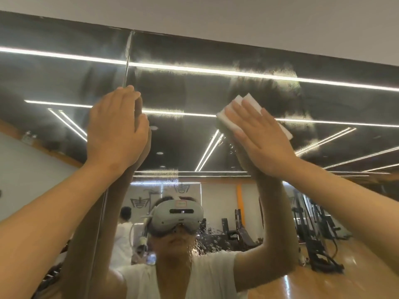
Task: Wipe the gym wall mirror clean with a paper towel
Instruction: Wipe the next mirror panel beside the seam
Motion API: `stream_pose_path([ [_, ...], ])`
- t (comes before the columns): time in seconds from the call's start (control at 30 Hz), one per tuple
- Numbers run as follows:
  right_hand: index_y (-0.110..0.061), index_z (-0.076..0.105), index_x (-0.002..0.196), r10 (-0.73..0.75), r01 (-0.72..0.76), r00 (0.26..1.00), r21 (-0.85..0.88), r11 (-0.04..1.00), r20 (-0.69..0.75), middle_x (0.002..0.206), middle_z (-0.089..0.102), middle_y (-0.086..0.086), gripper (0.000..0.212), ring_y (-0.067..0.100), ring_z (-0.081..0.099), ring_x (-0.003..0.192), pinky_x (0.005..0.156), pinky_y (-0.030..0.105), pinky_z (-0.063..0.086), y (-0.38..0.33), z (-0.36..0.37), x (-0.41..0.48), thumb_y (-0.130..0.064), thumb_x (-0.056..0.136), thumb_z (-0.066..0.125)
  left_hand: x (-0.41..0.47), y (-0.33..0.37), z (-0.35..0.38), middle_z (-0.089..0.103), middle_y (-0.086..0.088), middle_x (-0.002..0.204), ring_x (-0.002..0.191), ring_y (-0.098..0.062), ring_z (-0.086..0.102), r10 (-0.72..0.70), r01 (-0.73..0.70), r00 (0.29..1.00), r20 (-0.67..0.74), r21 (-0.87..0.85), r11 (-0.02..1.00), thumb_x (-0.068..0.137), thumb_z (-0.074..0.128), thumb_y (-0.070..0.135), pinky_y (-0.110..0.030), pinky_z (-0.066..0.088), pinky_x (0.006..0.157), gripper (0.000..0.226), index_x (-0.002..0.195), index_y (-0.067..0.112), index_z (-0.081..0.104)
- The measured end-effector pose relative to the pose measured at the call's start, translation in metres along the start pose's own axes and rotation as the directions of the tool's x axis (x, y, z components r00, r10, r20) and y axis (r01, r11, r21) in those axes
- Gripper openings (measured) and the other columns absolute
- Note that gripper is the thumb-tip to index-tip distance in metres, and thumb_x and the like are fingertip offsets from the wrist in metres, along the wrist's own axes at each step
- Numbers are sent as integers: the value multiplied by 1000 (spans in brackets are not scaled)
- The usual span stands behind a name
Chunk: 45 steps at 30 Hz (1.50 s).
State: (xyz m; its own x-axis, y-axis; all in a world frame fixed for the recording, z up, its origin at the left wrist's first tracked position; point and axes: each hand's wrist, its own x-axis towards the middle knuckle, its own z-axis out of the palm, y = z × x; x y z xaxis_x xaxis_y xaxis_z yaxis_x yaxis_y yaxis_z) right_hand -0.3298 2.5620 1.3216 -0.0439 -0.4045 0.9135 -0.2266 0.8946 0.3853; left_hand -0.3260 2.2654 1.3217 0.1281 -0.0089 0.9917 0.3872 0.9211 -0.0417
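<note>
The wall mirror point(185, 89) fills the view, with hazy smears across its upper part, thickest at the upper right. My right hand point(259, 139) is raised with its palm flat on a folded white paper towel point(240, 100), pressing it against the glass. White edges of the towel stick out above the fingertips and to the right of the hand. My left hand point(116, 128) rests flat on the mirror with fingers together, right over the vertical seam point(127, 59) between two mirror panels. It holds nothing.
The mirror's top edge meets a pale wall band point(237, 16) just above my hands. Reflected in the glass are my arms, a headset, ceiling light strips, another person at the lower left and gym machines point(313, 229) on an orange floor.
</note>
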Motion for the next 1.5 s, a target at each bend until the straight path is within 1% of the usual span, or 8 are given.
stream_pose_path([
  [0.07,-30,15,157,-45,45,999,11,999,19,165,12,-9,54,8,0,154,124,35,-3,-19,3,-33,-48,107,8,0,1,-1,46,-13,149,139,-32,38,0,0,1000,5,2,1000,101,49,19,-44,23,117,42,141,5,47],
  [0.23,-28,22,158,-156,159,984,-27,987,85,166,16,-5,53,14,5,154,125,38,1,-44,10,-82,-43,108,13,-1,2,-2,50,-16,144,135,-34,41,2,-2,1000,10,3,1000,100,49,18,-45,26,115,40,138,4,49],
  [0.5,-28,20,158,-247,260,958,-77,963,147,166,14,-7,53,11,3,154,125,40,2,-27,3,-50,-43,107,14,0,2,-2,51,-15,143,134,-33,43,2,-2,1000,-6,-16,1000,100,50,18,-44,26,115,38,135,5,50],
  [0.67,-38,7,155,-125,131,987,-56,990,104,162,2,-18,51,2,-7,151,123,33,-5,-15,-2,13,-49,105,9,0,1,0,53,-15,136,128,-32,45,10,-10,1000,-17,-12,1000,99,51,15,-41,26,112,33,130,4,51],
  [0.93,-33,9,159,137,-136,990,-45,990,32,168,4,-9,51,10,-5,153,125,42,-2,-1,-8,107,-42,109,12,-1,0,2,52,-12,142,133,-29,44,23,-24,999,-33,-30,999,99,51,16,-39,25,116,37,134,5,52],
  [1.13,-33,7,159,201,-200,980,-87,976,1,168,3,-6,52,15,-2,154,124,48,0,5,-5,145,-41,109,10,-1,-3,4,54,-11,139,130,-28,45,33,-36,998,-61,-48,998,97,53,14,-38,27,114,34,131,6,54],
  [1.3,-33,8,159,139,-138,990,-140,980,-7,168,5,-3,51,18,-2,154,122,52,5,-8,3,137,-39,109,12,-1,-6,6,52,-11,142,133,-29,44,38,-40,998,-58,-44,998,96,50,15,-39,26,115,36,131,6,54],
  [1.5,-40,14,158,28,-27,999,-50,998,36,168,6,-9,59,13,-6,154,123,49,-1,-48,12,87,-50,101,3,-1,-6,4,49,-10,146,137,-28,40,27,-28,999,-45,-31,999,98,50,16,-38,22,117,38,135,7,51],
])
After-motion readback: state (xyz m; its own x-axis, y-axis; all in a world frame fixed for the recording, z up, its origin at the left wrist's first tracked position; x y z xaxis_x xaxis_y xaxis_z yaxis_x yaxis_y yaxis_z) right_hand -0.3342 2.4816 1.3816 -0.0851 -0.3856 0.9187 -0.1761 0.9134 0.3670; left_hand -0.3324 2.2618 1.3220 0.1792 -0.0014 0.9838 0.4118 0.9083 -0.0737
